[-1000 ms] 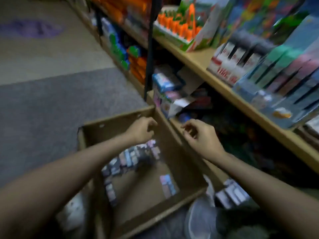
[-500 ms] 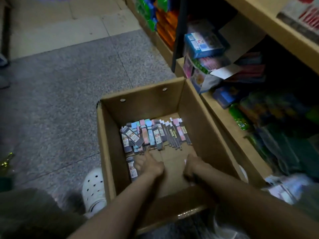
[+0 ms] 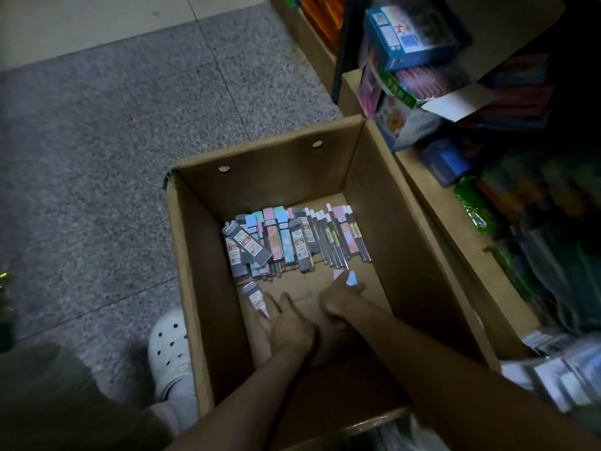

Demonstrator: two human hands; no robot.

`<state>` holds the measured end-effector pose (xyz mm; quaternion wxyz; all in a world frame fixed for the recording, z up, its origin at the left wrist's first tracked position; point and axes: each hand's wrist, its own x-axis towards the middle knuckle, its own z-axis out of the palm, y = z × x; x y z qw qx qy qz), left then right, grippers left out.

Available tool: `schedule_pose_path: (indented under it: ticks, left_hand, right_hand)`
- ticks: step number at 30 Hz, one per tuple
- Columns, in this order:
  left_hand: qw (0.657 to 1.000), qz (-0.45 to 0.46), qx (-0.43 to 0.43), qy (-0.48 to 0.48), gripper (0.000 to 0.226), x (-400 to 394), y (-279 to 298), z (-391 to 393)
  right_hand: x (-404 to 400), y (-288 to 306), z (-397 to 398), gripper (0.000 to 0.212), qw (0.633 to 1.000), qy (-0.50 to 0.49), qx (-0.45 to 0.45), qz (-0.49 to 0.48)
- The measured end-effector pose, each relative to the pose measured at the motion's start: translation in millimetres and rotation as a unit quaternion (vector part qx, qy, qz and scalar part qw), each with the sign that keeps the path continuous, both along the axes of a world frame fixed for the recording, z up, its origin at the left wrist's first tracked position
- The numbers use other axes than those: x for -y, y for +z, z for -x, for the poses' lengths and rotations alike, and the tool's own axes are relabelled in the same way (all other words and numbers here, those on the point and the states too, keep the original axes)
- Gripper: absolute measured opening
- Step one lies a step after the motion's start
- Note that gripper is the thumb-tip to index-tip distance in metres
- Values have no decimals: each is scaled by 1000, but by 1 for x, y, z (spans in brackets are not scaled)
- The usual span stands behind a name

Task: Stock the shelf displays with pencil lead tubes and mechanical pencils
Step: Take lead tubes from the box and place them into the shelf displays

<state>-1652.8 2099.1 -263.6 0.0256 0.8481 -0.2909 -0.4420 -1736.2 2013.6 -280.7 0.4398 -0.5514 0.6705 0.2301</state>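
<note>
Right hand (image 3: 341, 296) pinches two lead tubes (image 3: 345, 277) deep in the cardboard box (image 3: 403, 229); left hand (image 3: 286, 327) lies flat beside a stray grey tube (image 3: 255, 296) (a loose pinch could drop one).

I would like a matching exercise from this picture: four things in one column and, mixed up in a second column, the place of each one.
Things:
1. cardboard box
2. heap of lead tubes
3. white clog
4. blue carton

Places:
A. on the shelf, upper right
B. on the floor beside the shelf
C. on the floor left of the box
D. at the far end of the box bottom

Pairs: 1-B, 2-D, 3-C, 4-A
</note>
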Motion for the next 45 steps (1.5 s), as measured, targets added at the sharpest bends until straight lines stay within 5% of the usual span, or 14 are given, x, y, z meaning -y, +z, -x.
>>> schedule_pose_path:
  ticks: [5, 8, 12, 18, 22, 25, 28, 33, 37, 40, 42, 45]
  left_hand:
    - [994, 95, -28, -46, 42, 1, 9, -6]
    - [976, 14, -143, -161, 32, -2, 28, -5]
    - [903, -156, -281, -286, 43, -21, 42, 5]
    - [908, -195, -301, -217, 52, -43, 34, 8]
    - [977, -31, -116, -175, 58, -29, 23, -3]
    - [995, -23, -61, -70, 65, -15, 18, -14]
    - [997, -48, -42, -32, 63, -7, 6, -20]
    - [992, -26, -23, -119, 64, -9, -16, -11]
    - [983, 34, -44, -178, 58, -8, -21, -4]
    - [980, 185, -51, -53, 37, 3, -11, -10]
    - [959, 280, 17, 30, 34, 13, 0, -18]
    - [947, 299, 83, 87, 45, 37, 8, -35]
  right_hand:
    - [21, 43, 29, 38, 987, 150, 58, 2]
    - [20, 78, 46, 49, 936, 341, 23, -81]
    - [-4, 102, 70, 50, 874, 439, -31, -207]
    - [-19, 107, 96, 54, 885, 404, -24, -231]
    - [-13, 95, 90, 55, 937, 340, 33, -75]
    - [-6, 76, 77, 64, 953, 299, 41, -31]
    - [-9, 48, 56, 70, 961, 272, 30, -35]
    - [-25, 2, 29, 86, 972, 232, 5, -48]
    - [-22, -8, 27, 86, 949, 315, -17, -7]
    - [-14, -7, 32, 78, 952, 306, -4, 7]
    - [-11, -4, 34, 71, 965, 256, 27, 49]
    - [-7, 0, 33, 59, 970, 168, 78, 155]
